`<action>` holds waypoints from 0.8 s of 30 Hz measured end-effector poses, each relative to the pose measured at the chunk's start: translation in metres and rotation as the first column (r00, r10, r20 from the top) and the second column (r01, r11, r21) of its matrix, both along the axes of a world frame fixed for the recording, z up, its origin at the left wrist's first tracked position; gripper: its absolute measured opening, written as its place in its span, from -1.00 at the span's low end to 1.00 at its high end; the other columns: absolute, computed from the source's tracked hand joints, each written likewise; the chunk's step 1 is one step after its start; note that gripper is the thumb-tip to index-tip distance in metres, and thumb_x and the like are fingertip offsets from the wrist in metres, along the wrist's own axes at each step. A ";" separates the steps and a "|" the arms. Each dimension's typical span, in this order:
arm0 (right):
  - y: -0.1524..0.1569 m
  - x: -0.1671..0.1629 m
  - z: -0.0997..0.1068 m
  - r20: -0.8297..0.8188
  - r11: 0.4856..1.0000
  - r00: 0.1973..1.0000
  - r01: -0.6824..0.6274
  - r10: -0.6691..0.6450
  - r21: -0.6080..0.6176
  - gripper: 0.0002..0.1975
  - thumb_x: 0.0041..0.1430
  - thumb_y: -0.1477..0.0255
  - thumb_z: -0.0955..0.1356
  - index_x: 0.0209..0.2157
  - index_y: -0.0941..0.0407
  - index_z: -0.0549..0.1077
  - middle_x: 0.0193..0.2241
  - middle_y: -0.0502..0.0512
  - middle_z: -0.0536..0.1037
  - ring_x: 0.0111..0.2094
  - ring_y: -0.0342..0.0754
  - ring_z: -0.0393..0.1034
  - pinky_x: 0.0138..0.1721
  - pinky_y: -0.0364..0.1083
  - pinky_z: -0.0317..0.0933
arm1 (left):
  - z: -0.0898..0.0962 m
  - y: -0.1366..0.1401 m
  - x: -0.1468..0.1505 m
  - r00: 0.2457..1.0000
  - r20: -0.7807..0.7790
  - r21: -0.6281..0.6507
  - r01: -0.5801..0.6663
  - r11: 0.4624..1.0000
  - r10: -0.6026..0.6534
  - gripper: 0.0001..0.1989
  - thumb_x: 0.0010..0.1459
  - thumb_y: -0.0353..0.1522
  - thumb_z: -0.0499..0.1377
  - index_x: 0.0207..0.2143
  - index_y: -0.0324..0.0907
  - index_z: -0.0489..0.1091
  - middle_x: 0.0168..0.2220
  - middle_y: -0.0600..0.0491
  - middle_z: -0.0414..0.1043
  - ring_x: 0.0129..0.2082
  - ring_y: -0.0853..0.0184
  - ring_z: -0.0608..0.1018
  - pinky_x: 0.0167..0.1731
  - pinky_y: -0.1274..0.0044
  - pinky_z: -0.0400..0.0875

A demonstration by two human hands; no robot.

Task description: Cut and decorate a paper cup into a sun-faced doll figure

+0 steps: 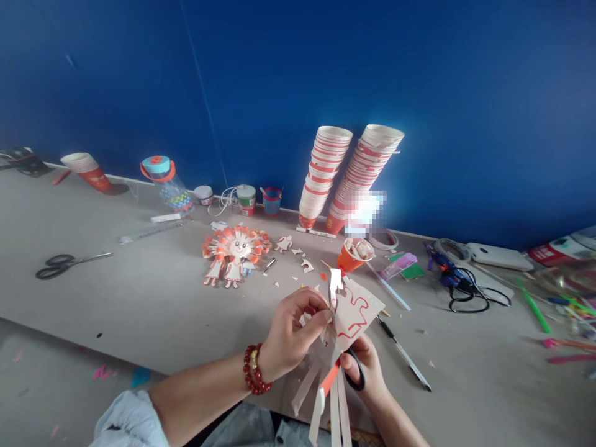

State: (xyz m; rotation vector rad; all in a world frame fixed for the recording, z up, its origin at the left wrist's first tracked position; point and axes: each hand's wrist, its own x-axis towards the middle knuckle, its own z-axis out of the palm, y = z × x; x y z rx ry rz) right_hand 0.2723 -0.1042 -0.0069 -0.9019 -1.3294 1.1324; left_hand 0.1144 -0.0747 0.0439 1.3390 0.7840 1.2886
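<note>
My left hand [292,335], with a red bead bracelet [254,370] at its wrist, pinches a piece of white paper [356,313] that carries a red drawn outline. Long cut strips [342,413] hang below the paper, one of them orange-red. In my right hand [370,372] are black-handled scissors [354,371], with fingers through the loops; the paper mostly hides the blades. Beyond my hands lies a paper figure [239,246] with a smiling face and orange-white fringe. Small cut-out dress shapes [233,271] and paper scraps [306,266] are scattered around it.
Two tall stacks of paper cups [321,180] lean by the blue wall. An orange cup of scraps [354,254] stands before them. Other scissors [63,264] and a water bottle [168,186] are left; a pen [405,354] and a glue gun [449,273] are right.
</note>
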 end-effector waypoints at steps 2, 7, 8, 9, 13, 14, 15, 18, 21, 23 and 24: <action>0.001 -0.001 0.002 -0.004 1.000 1.000 -0.012 0.012 0.005 -0.56 -0.04 -0.01 0.46 -0.31 0.08 0.57 -0.47 0.08 0.57 -0.50 -0.03 0.41 -0.44 -0.16 0.35 | -0.002 0.001 0.001 0.999 0.030 -0.033 0.015 0.999 -0.014 -0.88 0.18 -0.43 0.18 -0.44 -0.23 0.37 -0.39 0.03 0.37 -0.36 0.36 0.42 -0.32 0.53 0.32; 0.001 0.000 0.003 -0.057 0.993 0.992 -0.110 0.108 -0.030 -0.61 -0.02 0.05 0.47 -0.27 0.04 0.57 -0.61 -0.04 0.47 -0.71 -0.19 0.19 -0.66 -0.24 0.21 | -0.003 0.003 0.000 0.995 0.061 -0.159 0.083 0.984 -0.074 -0.89 0.18 -0.39 0.19 -0.41 -0.23 0.35 -0.41 0.05 0.36 -0.40 0.39 0.41 -0.35 0.55 0.33; 0.001 0.000 0.003 -0.061 0.992 0.991 -0.119 0.116 -0.034 -0.61 -0.03 0.05 0.48 -0.27 0.04 0.57 -0.61 -0.04 0.47 -0.71 -0.20 0.18 -0.67 -0.24 0.21 | -0.002 0.004 -0.001 0.996 0.054 -0.176 0.084 0.981 -0.076 -0.89 0.18 -0.39 0.20 -0.39 -0.22 0.35 -0.41 0.06 0.37 -0.40 0.40 0.41 -0.36 0.56 0.33; 0.002 0.000 0.003 -0.062 0.992 0.991 -0.121 0.118 -0.035 -0.61 -0.03 0.05 0.48 -0.27 0.04 0.57 -0.61 -0.04 0.46 -0.71 -0.20 0.18 -0.66 -0.24 0.20 | -0.002 0.004 -0.001 0.996 0.049 -0.187 0.084 0.979 -0.076 -0.89 0.18 -0.38 0.20 -0.38 -0.22 0.34 -0.42 0.06 0.37 -0.41 0.40 0.42 -0.37 0.57 0.33; 0.003 0.000 0.005 -0.068 0.992 0.990 -0.125 0.122 -0.034 -0.63 -0.04 0.06 0.49 -0.33 0.05 0.57 -0.65 -0.05 0.44 -0.69 -0.20 0.19 -0.64 -0.26 0.21 | -0.001 0.004 -0.003 0.995 0.046 -0.200 0.092 0.975 -0.084 -0.87 0.20 -0.34 0.18 -0.36 -0.22 0.34 -0.43 0.06 0.38 -0.41 0.40 0.43 -0.39 0.58 0.34; 0.003 0.000 0.006 -0.068 0.992 0.990 -0.124 0.122 -0.032 -0.63 -0.05 0.05 0.49 -0.34 0.05 0.58 -0.64 -0.05 0.45 -0.68 -0.19 0.22 -0.62 -0.25 0.22 | -0.002 0.004 -0.002 0.995 0.047 -0.202 0.093 0.975 -0.085 -0.86 0.21 -0.34 0.18 -0.37 -0.22 0.34 -0.43 0.06 0.38 -0.41 0.40 0.43 -0.38 0.58 0.35; 0.003 0.000 0.006 -0.064 0.992 0.991 -0.119 0.116 -0.031 -0.61 -0.05 0.04 0.49 -0.33 0.05 0.58 -0.62 -0.03 0.47 -0.65 -0.17 0.26 -0.59 -0.25 0.26 | -0.002 0.004 -0.002 0.995 0.051 -0.204 0.094 0.974 -0.085 -0.86 0.21 -0.33 0.18 -0.36 -0.22 0.34 -0.43 0.06 0.38 -0.42 0.40 0.43 -0.38 0.57 0.35; 0.003 0.000 0.007 -0.041 0.995 0.995 -0.097 0.096 -0.030 -0.56 -0.07 0.02 0.48 -0.29 0.08 0.59 -0.53 0.04 0.53 -0.55 -0.08 0.37 -0.49 -0.19 0.33 | -0.003 0.003 0.000 0.995 0.069 -0.190 0.086 0.978 -0.074 -0.84 0.22 -0.31 0.17 -0.36 -0.22 0.33 -0.44 0.06 0.37 -0.43 0.40 0.43 -0.40 0.57 0.35; 0.001 0.001 0.006 -0.061 0.987 0.989 -0.137 0.132 -0.084 -0.54 -0.04 0.00 0.46 -0.28 0.09 0.58 -0.56 0.03 0.50 -0.65 -0.13 0.28 -0.60 -0.19 0.28 | -0.002 0.003 0.003 0.995 0.080 -0.159 0.068 0.985 -0.056 -0.82 0.22 -0.30 0.17 -0.37 -0.23 0.31 -0.44 0.06 0.37 -0.44 0.39 0.44 -0.39 0.55 0.36; -0.001 0.000 0.007 -0.078 0.979 0.984 -0.167 0.158 -0.118 -0.53 -0.03 -0.02 0.45 -0.27 0.08 0.57 -0.59 0.00 0.47 -0.71 -0.17 0.20 -0.68 -0.20 0.22 | -0.002 0.002 0.003 0.995 0.084 -0.151 0.064 0.987 -0.051 -0.82 0.22 -0.29 0.17 -0.37 -0.23 0.31 -0.44 0.05 0.37 -0.44 0.38 0.45 -0.38 0.54 0.36; -0.001 0.000 0.007 -0.078 0.978 0.984 -0.170 0.161 -0.124 -0.53 -0.04 -0.03 0.45 -0.27 0.08 0.57 -0.60 0.00 0.46 -0.72 -0.17 0.19 -0.69 -0.20 0.21 | -0.001 0.001 0.004 0.995 0.085 -0.150 0.064 0.987 -0.052 -0.81 0.22 -0.29 0.17 -0.37 -0.23 0.31 -0.44 0.05 0.38 -0.44 0.38 0.45 -0.38 0.54 0.36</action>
